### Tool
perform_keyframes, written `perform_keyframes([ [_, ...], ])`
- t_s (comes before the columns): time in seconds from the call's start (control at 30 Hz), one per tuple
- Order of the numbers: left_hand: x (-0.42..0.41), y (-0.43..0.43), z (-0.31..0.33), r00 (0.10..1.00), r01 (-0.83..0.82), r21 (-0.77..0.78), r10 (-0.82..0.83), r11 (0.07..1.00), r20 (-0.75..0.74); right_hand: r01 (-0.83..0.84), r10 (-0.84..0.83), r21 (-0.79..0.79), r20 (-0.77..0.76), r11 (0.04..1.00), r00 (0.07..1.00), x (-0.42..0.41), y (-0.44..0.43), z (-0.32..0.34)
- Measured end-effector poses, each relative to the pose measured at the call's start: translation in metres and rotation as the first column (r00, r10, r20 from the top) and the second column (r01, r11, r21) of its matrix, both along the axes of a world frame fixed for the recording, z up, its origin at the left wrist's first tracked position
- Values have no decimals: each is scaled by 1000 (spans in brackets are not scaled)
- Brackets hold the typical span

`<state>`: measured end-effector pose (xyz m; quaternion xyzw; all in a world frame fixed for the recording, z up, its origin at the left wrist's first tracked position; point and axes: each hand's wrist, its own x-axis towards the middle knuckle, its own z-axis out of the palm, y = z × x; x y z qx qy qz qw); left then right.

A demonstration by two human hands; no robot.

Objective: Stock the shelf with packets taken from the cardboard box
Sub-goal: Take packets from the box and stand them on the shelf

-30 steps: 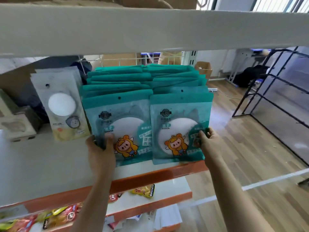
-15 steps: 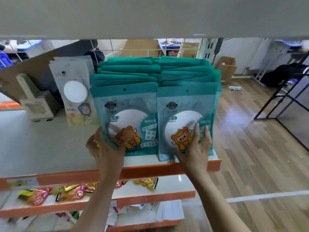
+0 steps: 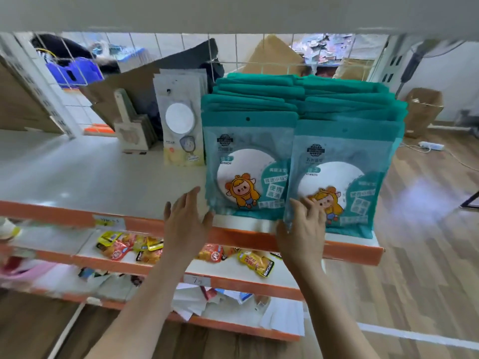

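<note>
The shelf [image 3: 77, 172], pale grey on top with an orange front edge, was seen stretching from 9 o'clock to 3 o'clock. Two rows of teal packets [image 3: 298, 97] were stood upright on its right end, side by side and touching, reaching back to the wire grid [image 3: 233, 47].

The left packet [image 3: 246, 172], at the front of the left row, was touched at its lower left corner by the thumb of the left hand [image 3: 186, 226]. That grip was apart, with the fingers held straight and nothing enclosed. The right packet [image 3: 344, 182], at the front of the right row and slightly tilted, was taken at its lower left corner by the right hand [image 3: 303, 229]. Its grip appeared clamped on the packet, with bent fingers laid on the face and the thumb at the edge.

Grey packets [image 3: 181, 125] were stood just beside the left row at 11 o'clock, with wooden pieces [image 3: 132, 125] near them. Snack sachets [image 3: 129, 247] were scattered on the lower shelf [image 3: 57, 239] at 7 o'clock, and papers [image 3: 194, 304] were piled on the one below. An upper shelf [image 3: 233, 11] was spread across 12 o'clock.

Behind the grid a blue crate [image 3: 75, 71] was seen at 10 o'clock. Wood floor [image 3: 427, 255] was shown at 4 o'clock, with a cardboard box [image 3: 422, 110] and a power strip [image 3: 431, 145] set on it at 2 o'clock.
</note>
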<state>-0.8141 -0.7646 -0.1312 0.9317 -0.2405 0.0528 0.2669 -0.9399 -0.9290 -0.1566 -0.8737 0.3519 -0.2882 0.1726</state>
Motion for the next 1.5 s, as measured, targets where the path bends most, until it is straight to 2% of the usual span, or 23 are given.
perform_keyframes([
  [0.23, 18, 81, 7, 999, -29, 62, 26, 998, 43, -205, 177, -90, -256, 975, 950, 37, 70, 18],
  [0.33, 28, 128, 7, 996, -81, 66, 80, 994, 29, -291, 253, -52, -363, 955, 897, 56, 113, 23],
  [0.5, 49, 219, 14, 986, -167, 8, 167, 986, 4, -381, 342, -21, -394, 924, 853, 93, 196, 32],
  [0.63, 65, 302, 12, 976, -216, 8, 215, 976, 29, -480, 415, -98, -374, 872, 829, 132, 275, 39],
  [0.9, 87, 437, 8, 923, -385, 83, 384, 919, 24, -662, 587, -16, -447, 749, 675, 190, 401, 46],
  [1.2, 100, 541, -14, 806, -585, 120, 592, 802, -23, -824, 712, -14, -495, 566, 497, 256, 517, 32],
  [1.33, 140, 584, -13, 777, -622, 133, 630, 771, -16, -870, 747, -1, -511, 493, 424, 302, 564, 25],
  [1.5, 207, 636, 9, 751, -657, 141, 658, 740, 47, -891, 771, -7, -498, 455, 398, 377, 617, 28],
])
